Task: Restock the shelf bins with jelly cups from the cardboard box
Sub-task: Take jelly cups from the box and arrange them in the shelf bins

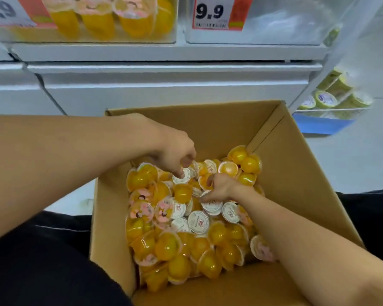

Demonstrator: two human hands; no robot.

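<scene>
Both hands are down in the brown cardboard box [296, 173]: left hand [175, 151] pinching a white-lidded yellow jelly cup [182, 176] right under it, right hand [219, 188] curled onto cups just beside.

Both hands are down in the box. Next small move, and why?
Probably close both hands on cups and lift them toward the shelf bin on the right. The left hand and right hand have curled fingers among the jelly cups in the cardboard box, and that bin looks nearly empty while the left bin holds cups.
</scene>
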